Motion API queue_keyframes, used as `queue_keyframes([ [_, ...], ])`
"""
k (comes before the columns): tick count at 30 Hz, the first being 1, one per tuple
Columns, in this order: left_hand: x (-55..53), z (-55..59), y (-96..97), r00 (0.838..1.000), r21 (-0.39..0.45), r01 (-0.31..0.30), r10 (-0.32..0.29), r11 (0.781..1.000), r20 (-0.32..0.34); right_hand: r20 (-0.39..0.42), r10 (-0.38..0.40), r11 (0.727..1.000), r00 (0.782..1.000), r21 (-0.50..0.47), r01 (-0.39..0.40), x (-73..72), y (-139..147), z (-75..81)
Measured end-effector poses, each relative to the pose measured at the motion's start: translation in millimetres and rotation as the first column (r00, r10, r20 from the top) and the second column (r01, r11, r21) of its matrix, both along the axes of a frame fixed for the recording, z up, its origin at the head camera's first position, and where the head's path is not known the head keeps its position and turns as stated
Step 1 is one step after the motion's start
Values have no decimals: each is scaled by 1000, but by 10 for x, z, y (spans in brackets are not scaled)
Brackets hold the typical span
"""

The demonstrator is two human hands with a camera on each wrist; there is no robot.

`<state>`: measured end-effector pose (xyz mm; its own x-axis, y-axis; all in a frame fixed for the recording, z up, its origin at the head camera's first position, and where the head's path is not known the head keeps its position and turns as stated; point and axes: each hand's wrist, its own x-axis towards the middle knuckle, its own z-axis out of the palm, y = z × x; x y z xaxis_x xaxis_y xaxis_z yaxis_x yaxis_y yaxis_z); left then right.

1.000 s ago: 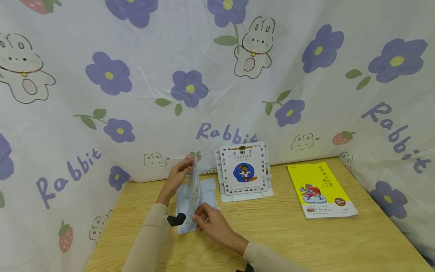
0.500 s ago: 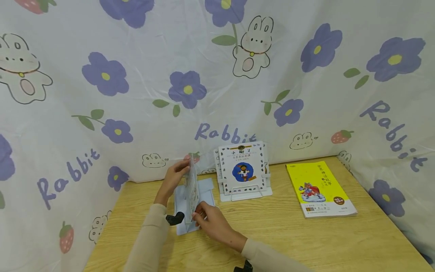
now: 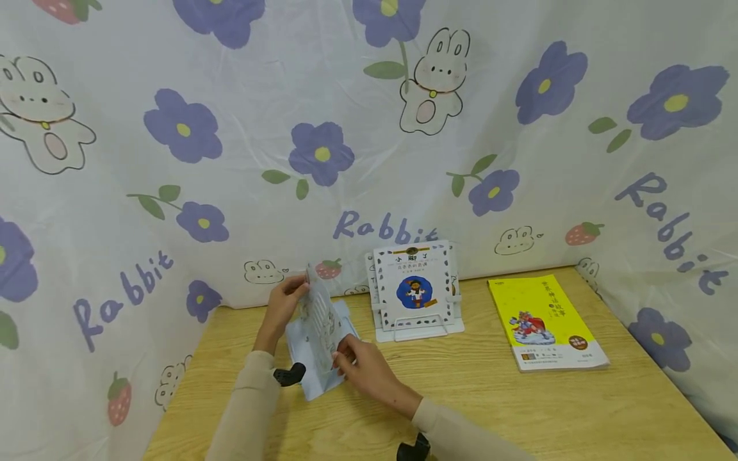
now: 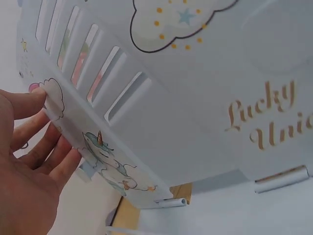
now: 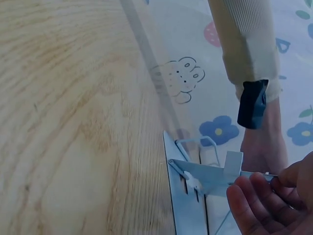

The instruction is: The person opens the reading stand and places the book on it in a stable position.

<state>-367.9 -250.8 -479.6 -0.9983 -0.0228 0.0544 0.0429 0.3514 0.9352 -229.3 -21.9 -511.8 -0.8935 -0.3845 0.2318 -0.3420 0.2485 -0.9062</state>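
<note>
Left hand (image 3: 281, 308) pinches far edge of raised bookstand panel (image 3: 327, 328); right hand (image 3: 367, 369) pinches near edge.

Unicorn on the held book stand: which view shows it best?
Left wrist: the unicorn appears close up and clear. Head shows the book stand at a steep angle, with the unicorn too small to make out. Right wrist sees the book stand side-on, no unicorn visible.
</note>
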Motion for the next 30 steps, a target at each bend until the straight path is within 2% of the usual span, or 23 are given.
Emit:
queue_keyframes([
  [8,18,-13,-132,996,-17,-89,89,996,22,-88,-41,999,995,-5,40,-139,55,-43],
  [21,105,32,-248,993,-26,-119,119,993,21,-187,-91,994,978,48,102,-310,108,-10],
  [25,105,2,-287,985,-38,-170,170,985,-4,-191,-113,986,975,99,134,-403,147,13],
  [30,100,-41,-317,973,-57,-232,231,971,-31,-133,-151,978,979,121,167,-561,213,35],
])
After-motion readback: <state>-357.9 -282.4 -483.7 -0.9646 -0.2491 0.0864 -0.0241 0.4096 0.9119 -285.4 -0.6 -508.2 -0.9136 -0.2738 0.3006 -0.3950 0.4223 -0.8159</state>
